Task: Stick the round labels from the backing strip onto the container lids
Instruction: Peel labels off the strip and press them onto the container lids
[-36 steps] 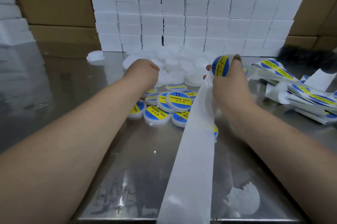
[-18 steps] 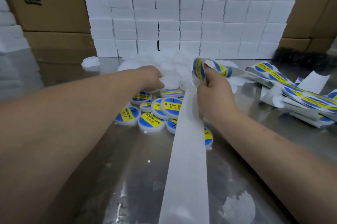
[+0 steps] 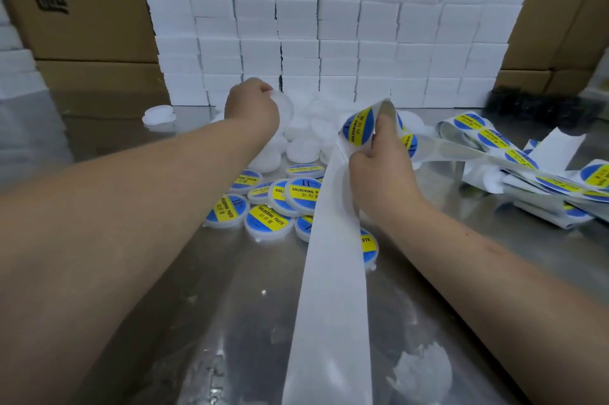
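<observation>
Change: blank lid [image 3: 285, 108] now lifted off lid pile [image 3: 304, 149] by left grip [image 3: 252, 106], curled round it | backing strip [image 3: 329, 272] still pinched by right grip [image 3: 379, 180], label [image 3: 357, 126] half peeled.

Labelled lids [image 3: 268, 203] lie before the bare lids [image 3: 306, 134], left of the backing strip [image 3: 333, 272].

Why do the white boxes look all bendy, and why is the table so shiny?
Head view: the wide-angle lens bows the stack of white boxes outward at its sides. Head view: the metal table reflects the light in pale, smeary patches. Head view: the labelled lids are sharp enough to read, while the dark object at far right is blurred.
</observation>
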`<state>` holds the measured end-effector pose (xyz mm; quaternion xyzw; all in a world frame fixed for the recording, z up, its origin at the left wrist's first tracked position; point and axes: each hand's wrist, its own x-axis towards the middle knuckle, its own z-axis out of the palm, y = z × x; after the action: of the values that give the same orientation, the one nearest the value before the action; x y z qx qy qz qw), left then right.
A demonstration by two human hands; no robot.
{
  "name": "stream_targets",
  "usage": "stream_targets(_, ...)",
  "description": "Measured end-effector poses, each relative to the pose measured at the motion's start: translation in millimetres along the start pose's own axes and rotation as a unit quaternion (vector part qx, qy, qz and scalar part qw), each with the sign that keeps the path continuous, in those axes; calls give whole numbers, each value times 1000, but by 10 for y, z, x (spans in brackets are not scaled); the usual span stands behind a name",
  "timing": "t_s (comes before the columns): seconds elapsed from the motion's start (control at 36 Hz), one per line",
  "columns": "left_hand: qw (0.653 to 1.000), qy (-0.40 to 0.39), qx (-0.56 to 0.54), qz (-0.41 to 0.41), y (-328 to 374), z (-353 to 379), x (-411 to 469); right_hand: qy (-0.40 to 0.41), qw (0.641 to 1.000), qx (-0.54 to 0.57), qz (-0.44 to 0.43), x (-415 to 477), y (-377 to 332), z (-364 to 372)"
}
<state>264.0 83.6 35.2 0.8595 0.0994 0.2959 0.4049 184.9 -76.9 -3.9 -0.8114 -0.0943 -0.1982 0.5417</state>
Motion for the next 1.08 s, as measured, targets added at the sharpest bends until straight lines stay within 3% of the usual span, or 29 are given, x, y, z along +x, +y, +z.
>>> stream_targets(0.06, 992, -18, -114, -51, 107, -21, -85, 2, 1000, -7, 1, 4, -3, -5)
stream_targets(0.11, 988, -50, -125, -80, 261, -77, -236, 8, 999, -26, -26, -6, -7, -8)
stream_targets(0.17, 993, -64, -69, -69, 337, -87, -369, 23, 998, -43, -49, -9, 4, -17)
stream_targets(0.22, 977, -50, -197, -61, 365, -85, -507, 37, 996, -50, -62, 11, 21, -24)
stream_targets(0.31, 964, -74, -251, -54, 434, -116, -828, 49, 994, -49, -80, 16, 18, -21)
stream_targets(0.42, 983, -98, -110, 112, 328, -147, -1008, 39, 995, -23, -89, 10, -5, -60)
stream_targets(0.53, 986, -77, 14, 147, 134, -145, -997, 31, 997, -4, -76, -2, -13, -76)
stream_targets(0.69, 983, -37, 32, 178, 116, -237, -945, 29, 996, -13, -80, -21, -9, -72)
stream_targets(1.08, 957, -28, 64, 282, 143, -255, -1024, -15, 993, -1, -120, -30, -18, -47)
